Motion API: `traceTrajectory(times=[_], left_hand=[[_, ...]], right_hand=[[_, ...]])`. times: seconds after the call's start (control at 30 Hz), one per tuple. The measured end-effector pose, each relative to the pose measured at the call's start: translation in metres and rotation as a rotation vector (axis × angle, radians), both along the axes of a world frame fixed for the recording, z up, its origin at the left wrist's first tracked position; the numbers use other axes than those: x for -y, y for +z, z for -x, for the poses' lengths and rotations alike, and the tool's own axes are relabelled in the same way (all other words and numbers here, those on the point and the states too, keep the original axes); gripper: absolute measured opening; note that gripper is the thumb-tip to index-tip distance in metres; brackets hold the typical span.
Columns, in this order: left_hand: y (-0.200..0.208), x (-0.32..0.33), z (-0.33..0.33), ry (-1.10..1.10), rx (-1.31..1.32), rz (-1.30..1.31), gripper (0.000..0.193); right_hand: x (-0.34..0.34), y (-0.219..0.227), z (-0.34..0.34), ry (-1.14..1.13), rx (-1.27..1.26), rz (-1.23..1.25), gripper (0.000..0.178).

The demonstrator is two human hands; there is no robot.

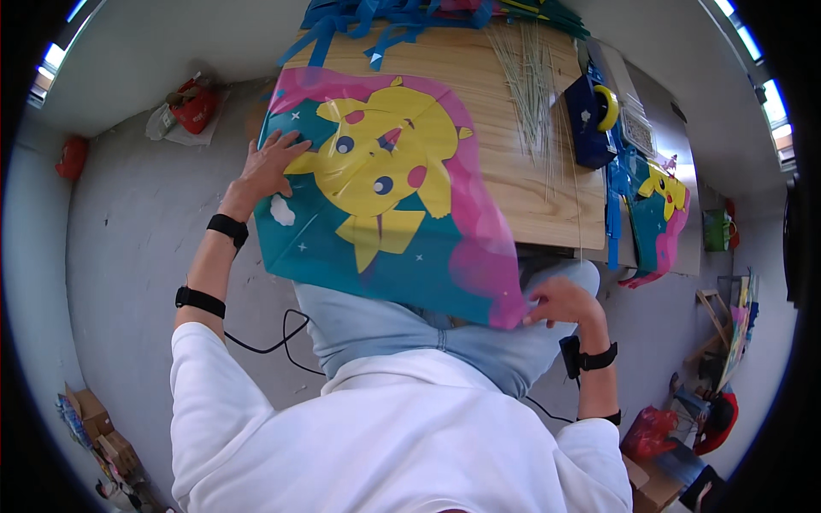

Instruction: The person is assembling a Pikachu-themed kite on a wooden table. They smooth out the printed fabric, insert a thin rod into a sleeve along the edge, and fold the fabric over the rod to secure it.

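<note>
A thin printed plastic sheet [342, 231], teal and pink with a yellow cartoon character, lies over the near left part of the wooden table [547, 214]. Its near edge hangs past the table above my lap. My left hand [269, 167] rests on the sheet's left edge, fingers spread. At the sheet's near right corner, my right hand [564, 303] pinches the pink tip between thumb and fingers, off the table's edge. The character's head points toward me.
Several thin pale sticks [530, 94] lie right of the sheet. Beyond them stands a dark blue tape dispenser [588, 124] with a yellow roll [606, 109]. Blue ribbons [368, 21] bunch at the far edge. Another printed sheet [654, 218] hangs at the right. A black cable [282, 344] crosses the floor.
</note>
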State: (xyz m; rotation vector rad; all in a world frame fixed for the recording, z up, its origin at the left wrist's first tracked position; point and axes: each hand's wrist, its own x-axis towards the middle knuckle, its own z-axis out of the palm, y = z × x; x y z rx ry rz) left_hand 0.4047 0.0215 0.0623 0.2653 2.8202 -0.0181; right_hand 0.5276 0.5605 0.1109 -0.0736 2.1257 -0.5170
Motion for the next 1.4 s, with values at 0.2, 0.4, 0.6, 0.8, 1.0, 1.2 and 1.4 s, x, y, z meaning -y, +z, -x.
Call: traceTrajectory(times=[0.2,0.4,0.6,0.8,1.0,1.2,1.4], left_hand=[[-0.022,-0.003,0.036,0.211,0.068,-0.172,0.072],[-0.007,-0.046,0.026,0.313,0.004,-0.145,0.092],[-0.016,-0.051,0.019,0.234,-0.028,-0.13,0.122],[-0.004,-0.074,0.003,0.091,0.002,-0.203,0.124],[0.012,-0.095,-0.017,-0.114,0.068,-0.241,0.121],[0.011,-0.104,-0.022,-0.273,0.113,-0.198,0.12],[0.011,-0.103,-0.008,-0.347,0.162,-0.179,0.118]], right_hand=[[0.092,-0.019,0.05,0.061,-0.723,0.371,0.038],[0.167,-0.074,0.025,0.208,-0.637,0.07,0.039],[0.167,-0.065,0.005,0.301,-0.419,0.16,0.033],[0.138,-0.057,0.126,-0.154,-1.199,0.26,0.016],[0.11,-0.058,0.245,-0.073,-1.258,-0.263,0.027],[0.109,-0.093,0.31,-0.094,-1.182,-0.452,0.041],[0.085,-0.111,0.33,-0.199,-1.193,-0.519,0.037]])
